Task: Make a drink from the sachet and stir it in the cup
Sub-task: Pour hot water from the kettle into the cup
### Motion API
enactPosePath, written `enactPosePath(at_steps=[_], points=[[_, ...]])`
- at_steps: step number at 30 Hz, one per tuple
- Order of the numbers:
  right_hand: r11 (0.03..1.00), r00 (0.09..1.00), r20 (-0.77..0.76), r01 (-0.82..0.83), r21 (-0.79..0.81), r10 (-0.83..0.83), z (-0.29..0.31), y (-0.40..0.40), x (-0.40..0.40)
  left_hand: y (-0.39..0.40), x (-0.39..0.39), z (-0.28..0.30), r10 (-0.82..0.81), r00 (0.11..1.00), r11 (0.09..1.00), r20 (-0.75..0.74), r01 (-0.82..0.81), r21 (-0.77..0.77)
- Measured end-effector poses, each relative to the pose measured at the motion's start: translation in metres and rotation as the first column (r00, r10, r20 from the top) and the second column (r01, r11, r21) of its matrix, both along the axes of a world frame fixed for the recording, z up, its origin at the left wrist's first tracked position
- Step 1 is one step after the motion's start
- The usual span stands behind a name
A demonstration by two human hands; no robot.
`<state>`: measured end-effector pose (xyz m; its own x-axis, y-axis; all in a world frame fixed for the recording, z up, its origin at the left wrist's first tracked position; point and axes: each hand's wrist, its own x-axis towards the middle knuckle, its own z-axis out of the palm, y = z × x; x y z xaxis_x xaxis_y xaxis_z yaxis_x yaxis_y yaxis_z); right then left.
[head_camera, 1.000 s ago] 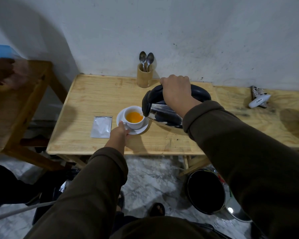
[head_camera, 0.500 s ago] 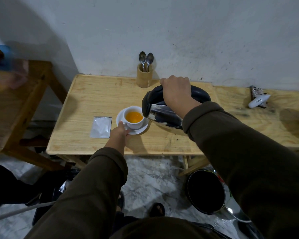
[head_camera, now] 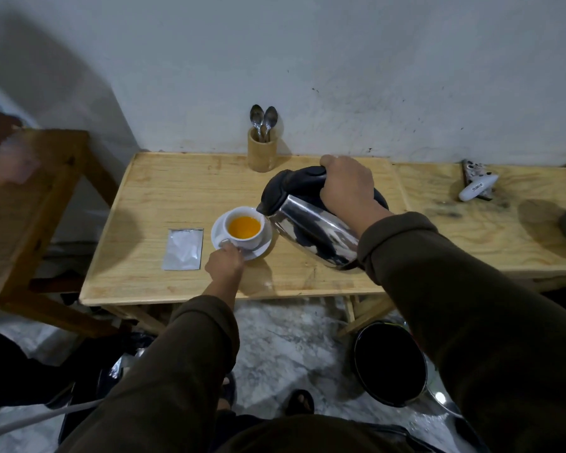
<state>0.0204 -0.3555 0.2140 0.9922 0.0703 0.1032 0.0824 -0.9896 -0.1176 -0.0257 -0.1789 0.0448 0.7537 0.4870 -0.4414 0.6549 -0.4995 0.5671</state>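
Right hand (head_camera: 343,188) clasps kettle (head_camera: 311,230); left hand (head_camera: 224,264) holds cup (head_camera: 245,228).

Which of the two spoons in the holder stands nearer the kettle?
The right-hand spoon in the wooden holder; its bowl sits on the kettle side, the other spoon left of it.

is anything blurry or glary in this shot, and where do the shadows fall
Head view: dim, flat light; the far left edge, over the side table, is motion-smeared. The steel kettle shows bright reflections on its body. A large soft shadow covers the wall at left. Wide-angle lens bends the main table edges. The cup and sachet are sharp.
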Motion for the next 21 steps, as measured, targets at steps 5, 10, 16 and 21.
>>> enactPosePath(at_steps=[5, 10, 16, 21], points=[[0.964, 0.988, 0.018, 0.148, 0.220, -0.155, -0.013, -0.034, -0.012, -0.007, -0.008, -0.003, -0.207, 0.978, 0.964, 0.016, 0.201, 0.175], [0.851, 0.925, 0.036, 0.331, 0.409, -0.377, -0.023, -0.073, -0.031, -0.014, -0.013, -0.008, -0.286, 0.958, 0.929, 0.005, 0.276, 0.246], [0.594, 0.760, 0.000, 0.508, 0.624, -0.650, -0.038, -0.114, -0.051, -0.015, -0.013, -0.017, -0.279, 0.960, 0.925, 0.012, 0.266, 0.270], [0.346, 0.658, -0.107, 0.519, 0.782, -0.745, -0.048, -0.136, -0.063, -0.016, -0.013, -0.021, -0.271, 0.962, 0.929, 0.042, 0.250, 0.272]])
